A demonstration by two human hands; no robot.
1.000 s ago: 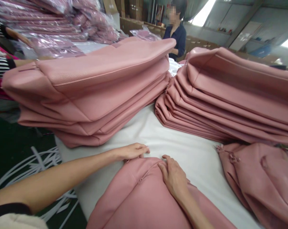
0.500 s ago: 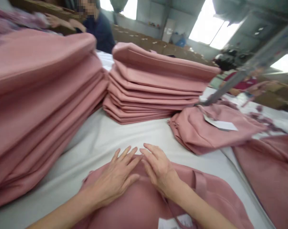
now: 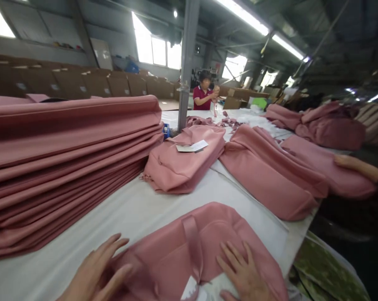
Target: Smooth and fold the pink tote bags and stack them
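Note:
A pink bag lies flat on the white-covered table in front of me, with a pink strap across it and a white tag at its near side. My right hand rests on the bag's right part, fingers spread. At the bag's left edge is my left hand, its fingers stretched and thumb apart, with nothing held. Whether the left palm touches the bag I cannot tell.
A tall stack of folded pink pieces stands at left. Another pink bag with a white card lies ahead, beside more pink bags. A metal post rises behind. Another person's hand touches a bag at right; a person in red is farther back.
The view has swung to the right. My hands, close together on the bag's far edge before, are now apart: the left at the left edge, the right on the right part.

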